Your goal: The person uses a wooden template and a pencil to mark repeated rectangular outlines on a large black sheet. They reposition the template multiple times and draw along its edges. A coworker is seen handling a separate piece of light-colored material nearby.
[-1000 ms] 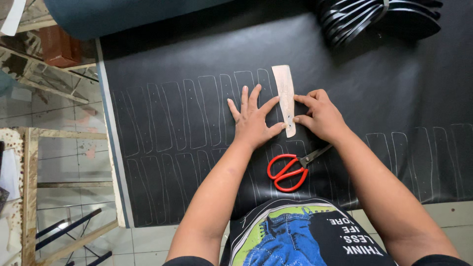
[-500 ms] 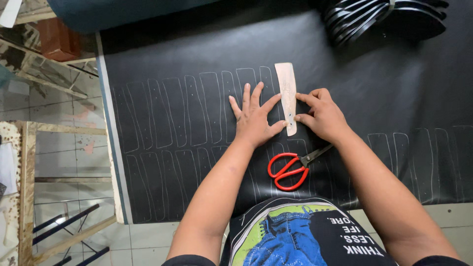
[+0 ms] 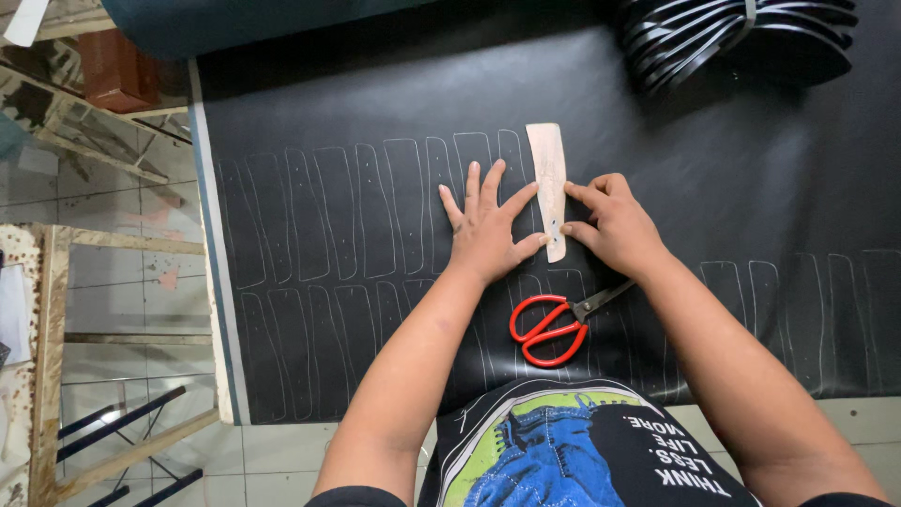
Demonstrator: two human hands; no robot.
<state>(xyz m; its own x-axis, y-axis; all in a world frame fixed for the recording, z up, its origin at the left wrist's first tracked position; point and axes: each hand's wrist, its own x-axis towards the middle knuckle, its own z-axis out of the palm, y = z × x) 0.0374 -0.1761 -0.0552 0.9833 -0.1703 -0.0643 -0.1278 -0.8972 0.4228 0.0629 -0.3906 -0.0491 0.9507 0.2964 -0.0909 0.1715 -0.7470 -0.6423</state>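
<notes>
A narrow tan template [image 3: 547,178] lies on a black sheet [image 3: 310,113] marked with rows of traced outlines. My left hand [image 3: 486,225] lies flat with fingers spread, its thumb and forefinger pressing the template's left edge. My right hand [image 3: 612,223] sits against the template's right edge with fingers curled; whether it holds a marking tool is hidden. Red-handled scissors [image 3: 554,324] lie on the sheet just below my hands.
A stack of dark curved cut pieces [image 3: 741,38] sits at the back right. Left of the sheet's edge are a wooden frame [image 3: 47,357], a tiled floor and a reddish-brown box [image 3: 114,70].
Both hands and the template stay almost still; the view has shifted only slightly.
</notes>
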